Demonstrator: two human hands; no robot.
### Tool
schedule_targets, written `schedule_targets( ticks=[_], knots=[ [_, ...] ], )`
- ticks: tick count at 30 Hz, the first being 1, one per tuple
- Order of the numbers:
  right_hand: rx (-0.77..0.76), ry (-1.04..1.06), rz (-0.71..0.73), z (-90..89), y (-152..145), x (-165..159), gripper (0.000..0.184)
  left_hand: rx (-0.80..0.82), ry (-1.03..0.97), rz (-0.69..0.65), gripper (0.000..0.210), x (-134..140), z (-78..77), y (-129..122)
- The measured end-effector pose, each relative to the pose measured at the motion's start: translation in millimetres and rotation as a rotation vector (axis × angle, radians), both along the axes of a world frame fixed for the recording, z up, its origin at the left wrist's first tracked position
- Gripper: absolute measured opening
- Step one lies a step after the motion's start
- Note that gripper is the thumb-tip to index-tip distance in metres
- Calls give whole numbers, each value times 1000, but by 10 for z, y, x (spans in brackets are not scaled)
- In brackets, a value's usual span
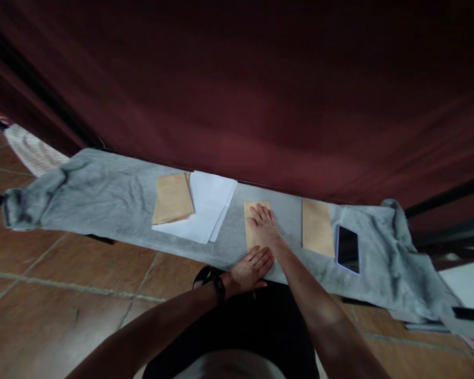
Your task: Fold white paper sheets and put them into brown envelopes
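Tan envelope under flat right grip, left grip at edge

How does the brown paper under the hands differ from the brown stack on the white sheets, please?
The brown paper lies beneath the right hand and left hand; the brown stack is untouched. The brown paper rests on grey cloth; the brown stack lies on white sheets. Both are brown and flat.
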State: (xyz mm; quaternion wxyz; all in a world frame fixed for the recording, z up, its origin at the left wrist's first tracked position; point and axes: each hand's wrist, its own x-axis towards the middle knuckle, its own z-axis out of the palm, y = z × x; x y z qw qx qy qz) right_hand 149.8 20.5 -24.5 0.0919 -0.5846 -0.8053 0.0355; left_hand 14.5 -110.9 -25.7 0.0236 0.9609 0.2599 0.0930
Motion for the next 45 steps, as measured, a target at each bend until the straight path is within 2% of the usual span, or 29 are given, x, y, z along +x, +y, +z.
schedule_targets(
  ticks=[4, 8, 13, 20, 27, 30, 33, 36, 40, 45],
  knots=[
    [27, -20, -24, -18, -3, -30, 55, 36, 28, 7, 76, -5, 20, 1],
    [26, -14, 74, -39, -118, 58, 53, 51, 43, 13, 78, 1, 34, -3],
    [-13, 14, 211, -61, -377, 263, 51, 85, 69, 17, 77, 14, -5, -16],
    [-54, 120, 272, -82, -856, 512, 50, 123, 90, 31, 73, 24, -94, -35],
    [41, 125, 222, -109, -1358, 674, 55, 99, 48, -10, 66, -30, -89, -36],
    [96, 102, 197, -104, -1504, 708, 59, 63, -26, -11, 60, -70, -19, -62],
    [148, 68, 186, -98, -1588, 722, 59, -14, -126, 50, 44, -103, 81, -61],
    [174, 35, 186, -89, -1618, 712, 58, -99, -182, 167, 42, -93, 145, 38],
    [194, 40, 157, -61, -1616, 677, 56, -105, -149, 354, 51, 25, 99, 323],
    [145, 65, 144, 10, -1606, 660, 58, -82, -115, 418, 53, 219, 3, 745]
  ],
)
